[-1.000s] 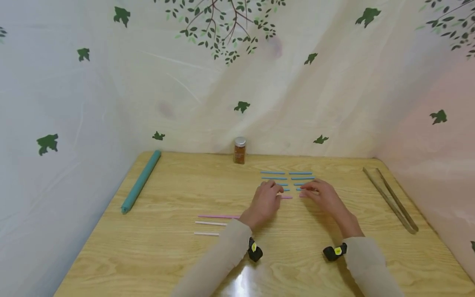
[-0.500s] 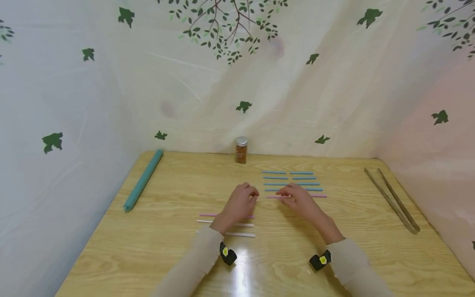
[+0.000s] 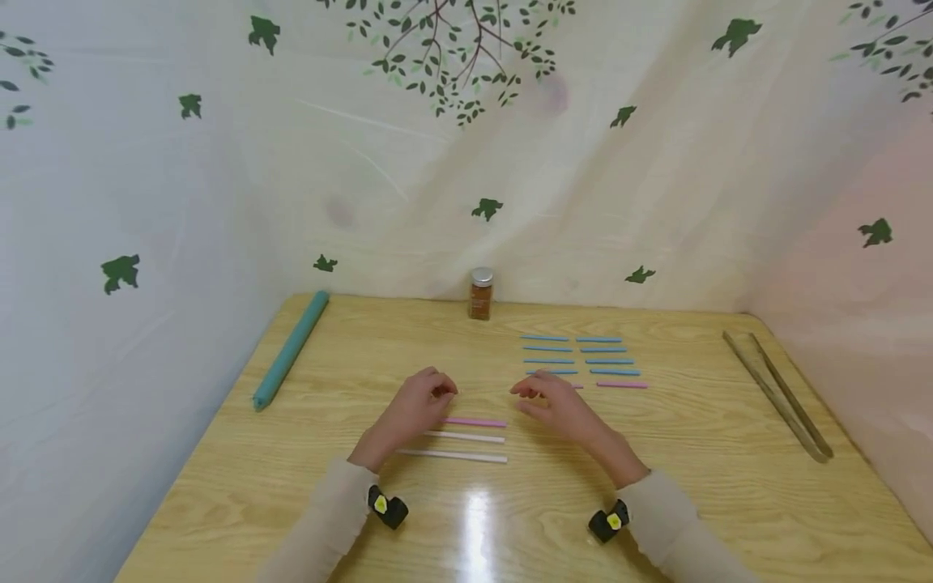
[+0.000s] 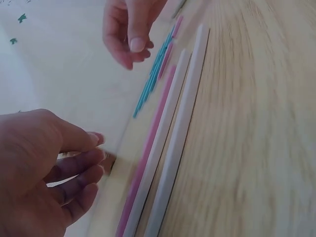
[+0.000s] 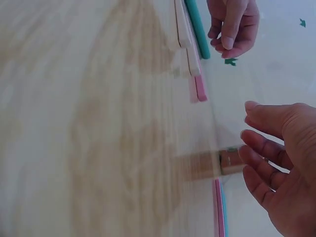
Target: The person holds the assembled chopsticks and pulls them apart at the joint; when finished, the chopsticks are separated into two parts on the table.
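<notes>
My left hand (image 3: 415, 411) hovers over the left part of a long pink stick (image 3: 477, 423), fingers loosely bent and holding nothing. In the left wrist view its fingertips (image 4: 94, 185) are apart from the sticks. Two long white sticks (image 3: 466, 457) lie parallel on the near side of the pink one. My right hand (image 3: 560, 409) is held above the table, thumb and fingers spread apart with nothing between them. It partly covers one short pink stick; another short pink stick (image 3: 622, 385) lies to its right. Behind them, short blue sticks (image 3: 611, 361) form two columns.
A brown-filled jar (image 3: 481, 295) with a silver lid stands at the back by the patterned cloth. A teal roll (image 3: 291, 350) lies along the left side of the wooden table (image 3: 219, 494). Metal tongs (image 3: 783, 405) lie at the right.
Both hands have moved left, away from the short pink sticks. The left hand now overlaps the long pink and white sticks. The right-hand short pink stick has come into full view.
</notes>
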Demonstrator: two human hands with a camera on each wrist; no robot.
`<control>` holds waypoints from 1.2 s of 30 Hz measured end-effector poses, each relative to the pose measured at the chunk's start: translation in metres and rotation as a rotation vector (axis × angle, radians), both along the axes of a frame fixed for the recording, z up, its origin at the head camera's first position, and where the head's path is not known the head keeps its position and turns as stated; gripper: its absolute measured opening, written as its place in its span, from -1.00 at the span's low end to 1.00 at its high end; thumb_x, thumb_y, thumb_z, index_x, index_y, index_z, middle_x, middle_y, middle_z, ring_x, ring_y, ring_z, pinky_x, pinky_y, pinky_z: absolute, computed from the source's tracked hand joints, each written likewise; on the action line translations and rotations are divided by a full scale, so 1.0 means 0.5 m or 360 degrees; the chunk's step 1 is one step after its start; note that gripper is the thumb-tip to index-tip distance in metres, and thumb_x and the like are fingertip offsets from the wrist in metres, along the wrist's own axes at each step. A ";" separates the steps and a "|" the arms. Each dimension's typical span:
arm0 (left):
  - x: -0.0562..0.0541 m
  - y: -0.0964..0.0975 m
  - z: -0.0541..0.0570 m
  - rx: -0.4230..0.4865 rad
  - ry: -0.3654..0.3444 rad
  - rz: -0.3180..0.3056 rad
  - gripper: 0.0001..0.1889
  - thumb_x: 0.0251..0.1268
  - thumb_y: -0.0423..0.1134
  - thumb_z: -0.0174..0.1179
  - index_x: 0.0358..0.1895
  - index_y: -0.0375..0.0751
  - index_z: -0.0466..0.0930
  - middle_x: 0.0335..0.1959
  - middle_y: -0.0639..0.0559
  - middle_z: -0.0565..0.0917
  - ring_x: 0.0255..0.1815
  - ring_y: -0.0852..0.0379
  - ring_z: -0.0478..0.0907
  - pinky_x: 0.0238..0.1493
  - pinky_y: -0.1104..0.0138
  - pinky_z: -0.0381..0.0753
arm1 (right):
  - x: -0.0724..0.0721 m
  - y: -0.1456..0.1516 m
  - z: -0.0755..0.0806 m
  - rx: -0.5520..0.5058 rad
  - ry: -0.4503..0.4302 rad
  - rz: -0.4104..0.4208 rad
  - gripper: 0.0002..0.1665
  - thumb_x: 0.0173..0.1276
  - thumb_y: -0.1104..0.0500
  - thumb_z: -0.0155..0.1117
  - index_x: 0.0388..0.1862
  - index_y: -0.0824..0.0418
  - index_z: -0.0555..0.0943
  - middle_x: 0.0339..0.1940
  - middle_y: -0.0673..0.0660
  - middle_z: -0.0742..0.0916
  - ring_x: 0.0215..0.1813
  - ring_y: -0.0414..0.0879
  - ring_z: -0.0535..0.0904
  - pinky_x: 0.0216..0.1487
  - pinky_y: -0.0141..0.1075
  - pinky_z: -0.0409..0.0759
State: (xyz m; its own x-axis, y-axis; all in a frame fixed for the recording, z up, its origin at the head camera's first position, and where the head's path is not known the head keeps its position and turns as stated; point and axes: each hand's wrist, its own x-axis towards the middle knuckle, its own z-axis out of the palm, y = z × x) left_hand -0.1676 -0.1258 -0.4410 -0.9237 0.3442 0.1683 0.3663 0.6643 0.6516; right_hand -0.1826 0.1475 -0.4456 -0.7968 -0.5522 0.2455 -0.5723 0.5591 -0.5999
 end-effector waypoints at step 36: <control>0.002 -0.052 0.017 -0.0239 -0.0104 -0.0213 -0.91 0.37 -0.30 0.13 -0.16 -0.21 0.57 -0.37 0.10 0.56 -0.36 0.22 0.44 -0.28 0.33 0.48 | 0.018 -0.045 0.013 0.0188 -0.0189 -0.0045 -0.96 0.37 0.16 0.24 -0.27 0.07 0.62 -0.33 -0.11 0.66 -0.25 -0.25 0.53 -0.19 -0.33 0.55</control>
State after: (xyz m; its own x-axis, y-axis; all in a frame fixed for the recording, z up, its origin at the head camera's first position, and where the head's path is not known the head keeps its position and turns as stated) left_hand -0.1665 -0.1519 -0.4324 -0.8752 0.4815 0.0473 0.4182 0.7038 0.5743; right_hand -0.1736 0.1252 -0.4393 -0.8318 -0.5487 0.0837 -0.4846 0.6445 -0.5915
